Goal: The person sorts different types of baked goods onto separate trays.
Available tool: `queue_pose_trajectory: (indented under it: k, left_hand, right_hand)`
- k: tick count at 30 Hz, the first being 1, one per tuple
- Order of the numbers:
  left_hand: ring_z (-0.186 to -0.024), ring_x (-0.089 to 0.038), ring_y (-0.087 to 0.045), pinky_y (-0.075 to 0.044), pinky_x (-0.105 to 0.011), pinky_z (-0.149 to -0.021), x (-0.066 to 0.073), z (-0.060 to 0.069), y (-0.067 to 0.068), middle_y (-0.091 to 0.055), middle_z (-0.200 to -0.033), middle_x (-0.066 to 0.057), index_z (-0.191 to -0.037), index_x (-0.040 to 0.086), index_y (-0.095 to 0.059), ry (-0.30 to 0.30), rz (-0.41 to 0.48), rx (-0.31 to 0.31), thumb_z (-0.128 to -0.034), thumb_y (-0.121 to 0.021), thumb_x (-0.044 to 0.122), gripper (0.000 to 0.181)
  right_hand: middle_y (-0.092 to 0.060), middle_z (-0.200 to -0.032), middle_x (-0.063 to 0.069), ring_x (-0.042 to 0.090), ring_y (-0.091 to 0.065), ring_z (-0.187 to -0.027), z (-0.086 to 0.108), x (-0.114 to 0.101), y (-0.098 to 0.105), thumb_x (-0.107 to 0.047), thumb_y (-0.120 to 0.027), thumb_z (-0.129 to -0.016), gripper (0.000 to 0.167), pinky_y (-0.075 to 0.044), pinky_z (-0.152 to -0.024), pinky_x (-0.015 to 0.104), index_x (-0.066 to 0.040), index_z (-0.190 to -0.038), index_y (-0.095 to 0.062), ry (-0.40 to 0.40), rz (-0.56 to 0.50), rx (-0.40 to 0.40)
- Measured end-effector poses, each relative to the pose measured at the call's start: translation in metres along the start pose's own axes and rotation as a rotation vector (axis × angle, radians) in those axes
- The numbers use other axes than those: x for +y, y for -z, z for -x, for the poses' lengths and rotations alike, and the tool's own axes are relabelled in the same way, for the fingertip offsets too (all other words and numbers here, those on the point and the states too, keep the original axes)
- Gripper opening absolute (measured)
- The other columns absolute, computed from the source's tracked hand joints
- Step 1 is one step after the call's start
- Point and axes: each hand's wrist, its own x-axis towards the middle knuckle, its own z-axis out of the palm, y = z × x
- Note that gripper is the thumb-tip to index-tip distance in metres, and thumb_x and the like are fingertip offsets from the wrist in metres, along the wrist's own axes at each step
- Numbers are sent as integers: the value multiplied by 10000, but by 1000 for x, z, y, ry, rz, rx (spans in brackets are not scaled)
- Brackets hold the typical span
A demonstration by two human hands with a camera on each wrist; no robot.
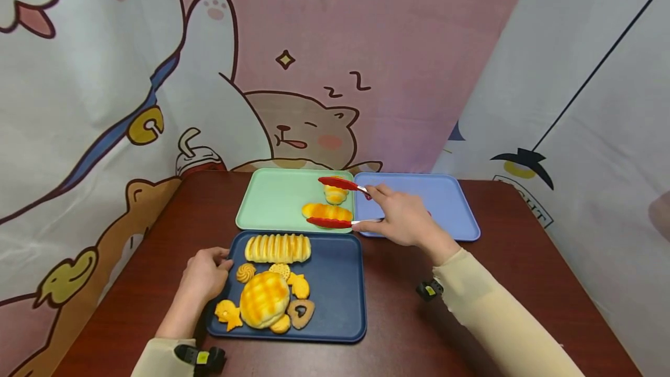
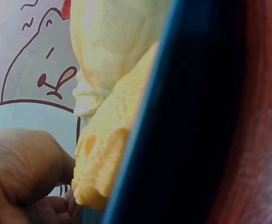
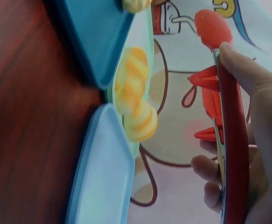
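Note:
My right hand point(image 1: 405, 217) holds a pair of red-tipped tongs point(image 1: 331, 223) by the handles. Their arms are spread over the green tray point(image 1: 272, 191), and nothing is seen clamped between the tips. Under the tips lie a long striped bread roll point(image 1: 319, 211) and a small round roll point(image 1: 335, 194); contact with the tongs cannot be told. The right wrist view shows my thumb along the red tong handle point(image 3: 233, 140). At the upper left edge of the navy tray point(image 1: 340, 290), my left hand point(image 1: 204, 272) grips the rim, its fingertips partly hidden.
On the navy tray are a ridged loaf point(image 1: 277, 248), a round bun point(image 1: 264, 300), a heart-shaped cookie point(image 1: 300, 313), a fish-shaped cookie point(image 1: 228, 314) and several other cookies. A blue tray point(image 1: 445, 208) stands right of the green one. A printed cloth point(image 1: 408, 63) hangs behind the table point(image 1: 419, 319).

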Motion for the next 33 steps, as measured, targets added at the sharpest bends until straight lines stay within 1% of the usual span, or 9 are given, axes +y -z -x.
queue_pose_trajectory:
  k: [3, 7, 10, 12, 14, 18, 24, 30, 33]
  left_hand:
    - [-913, -320, -620, -521, -503, -798, 1, 0, 0, -694, -1092, -154, -1372, -14, -666, 3, 3, -1, -1055, -655, 161, 362]
    - [-919, -324, -617, -525, -504, -805, 0, 0, 0, -689, -1096, -160, -1377, -18, -660, 9, 10, -4, -1058, -652, 157, 363]
    - [-923, -326, -619, -526, -506, -808, 1, 0, 0, -689, -1099, -159, -1378, -16, -660, 7, 8, -2, -1059, -652, 159, 364]
    - [-921, -324, -620, -525, -507, -807, 0, 0, -1, -691, -1097, -156, -1376, -14, -663, 4, 4, 1, -1058, -653, 161, 363]
    - [-916, -322, -621, -524, -506, -804, 0, 0, -1, -693, -1093, -154, -1374, -14, -664, 3, 3, 4, -1057, -655, 161, 362]
    - [-918, -324, -625, -522, -513, -810, -1, -1, -2, -696, -1092, -152, -1374, -15, -665, 0, 1, 7, -1054, -657, 160, 364]
    - [-948, -334, -634, -525, -530, -834, -1, -1, -2, -702, -1129, -166, -1390, -16, -655, -2, 1, 0, -1057, -656, 167, 379]
    - [-965, -344, -634, -524, -537, -843, -2, -1, -1, -701, -1139, -172, -1395, -15, -651, 3, 9, 0, -1062, -650, 169, 381]
    - [-961, -342, -634, -526, -532, -838, -2, -1, -1, -700, -1133, -171, -1395, -15, -651, 5, 12, -1, -1063, -649, 169, 379]
  right_hand:
    - [-656, -1265, 43, 166, -642, -817, 3, -9, -2, -842, -606, -861, 1005, -579, -695, 418, -82, -1516, -560, 26, -1, 9]
    - [-666, -1204, 15, 157, -639, -806, 6, -19, -6, -839, -625, -852, 983, -572, -686, 403, -93, -1491, -585, 58, -2, 11]
    - [-675, -1234, 27, 180, -670, -879, 8, -26, -10, -842, -638, -840, 994, -583, -710, 404, -92, -1490, -593, 68, -12, -2]
    - [-675, -1288, 51, 204, -688, -942, 9, -30, -12, -852, -632, -833, 1015, -595, -740, 419, -87, -1499, -592, 72, -16, -17]
    - [-666, -1342, 72, 223, -696, -997, 9, -34, -14, -864, -615, -831, 1033, -603, -769, 435, -89, -1513, -585, 74, -18, -36]
    - [-646, -1397, 85, 238, -694, -1071, 9, -41, -19, -867, -606, -836, 1035, -600, -812, 466, -105, -1534, -569, 92, -9, -66]
    - [-631, -1442, 72, 236, -701, -1112, 11, -48, -30, -889, -566, -838, 1023, -588, -811, 471, -133, -1528, -582, 118, 26, -93]
    - [-666, -1392, 60, 220, -723, -1021, 14, -52, -41, -884, -586, -834, 1013, -581, -753, 448, -121, -1500, -611, 150, 40, -91]
    - [-690, -1340, 37, 204, -724, -990, 14, -52, -45, -900, -560, -833, 1016, -579, -746, 441, -123, -1484, -626, 159, 53, -91]
